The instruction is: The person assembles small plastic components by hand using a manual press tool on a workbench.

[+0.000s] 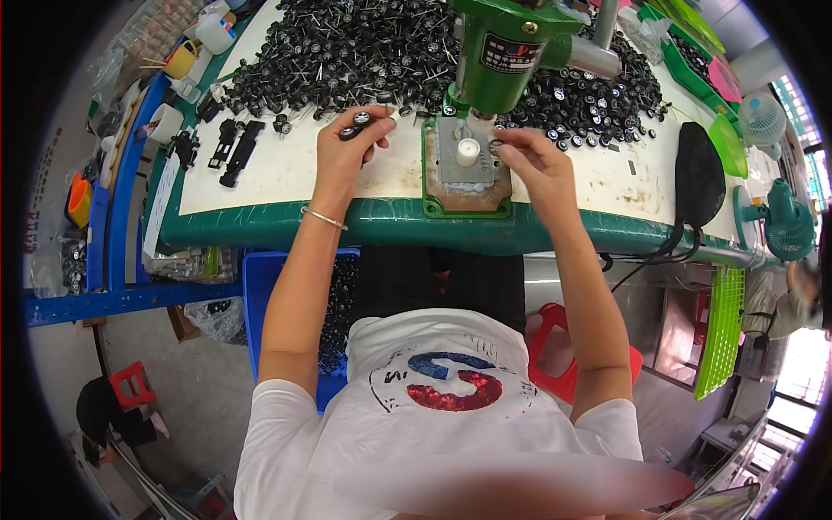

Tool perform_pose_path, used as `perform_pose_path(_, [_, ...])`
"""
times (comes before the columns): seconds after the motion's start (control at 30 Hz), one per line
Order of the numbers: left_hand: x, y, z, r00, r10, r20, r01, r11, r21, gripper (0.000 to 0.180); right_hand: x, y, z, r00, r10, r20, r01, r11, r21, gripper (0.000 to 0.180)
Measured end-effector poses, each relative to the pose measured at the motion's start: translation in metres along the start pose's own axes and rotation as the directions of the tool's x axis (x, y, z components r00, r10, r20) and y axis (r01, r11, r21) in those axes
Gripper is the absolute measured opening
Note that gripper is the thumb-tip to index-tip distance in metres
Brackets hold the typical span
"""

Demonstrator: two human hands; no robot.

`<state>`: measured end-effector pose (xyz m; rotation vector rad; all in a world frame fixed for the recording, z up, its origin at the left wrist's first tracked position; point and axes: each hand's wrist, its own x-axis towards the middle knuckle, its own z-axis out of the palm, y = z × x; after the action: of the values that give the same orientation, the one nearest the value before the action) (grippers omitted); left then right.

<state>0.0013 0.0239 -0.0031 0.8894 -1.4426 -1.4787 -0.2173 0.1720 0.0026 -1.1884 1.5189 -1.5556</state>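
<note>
My left hand (347, 143) is closed around small black toy wheels (361, 118) with silver hubs, left of the press base. Close to the press, my right hand (539, 169) pinches a small dark wheel (495, 147) between thumb and fingertips, partly hidden by the fingers. Between both hands stands a green bench press (498, 69). Under its ram, a white round holder (468, 152) sits on a grey metal plate (452, 173) bolted to the green base. A wheel (449, 111) shows just behind that plate.
Heaped wheels and axles (347, 56) cover the table's far side, with another pile (581, 108) right of the press. Black toy chassis (241, 154) lie at the left. A black cloth-like pad (698, 178) and a teal fan (787, 221) stand at the right. A blue bin (257, 286) sits below the edge.
</note>
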Motion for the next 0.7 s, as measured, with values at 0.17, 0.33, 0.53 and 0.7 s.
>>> perform_pose_path(0.17, [-0.011,0.006,0.016,0.998,0.0,0.067,0.009,0.99,-0.144,0.01,0.01,0.001,0.024,0.992,-0.122,0.024,0.124,0.97,-0.207,0.021])
perform_pose_path(0.33, [-0.019,0.022,0.033,0.985,0.062,0.161,-0.03,0.981,-0.19,0.012,0.008,-0.009,0.022,0.988,-0.13,0.083,0.149,0.947,-0.284,0.021])
perform_pose_path(0.53, [-0.026,0.016,0.042,0.975,0.064,0.214,-0.041,0.993,-0.113,0.011,0.012,0.002,0.017,0.997,-0.076,0.015,0.077,0.995,-0.055,0.029])
perform_pose_path(0.7, [-0.026,0.017,0.058,0.966,0.019,0.257,-0.015,1.0,-0.019,0.016,0.016,-0.022,-0.01,0.986,-0.069,-0.15,0.083,0.993,0.087,0.029])
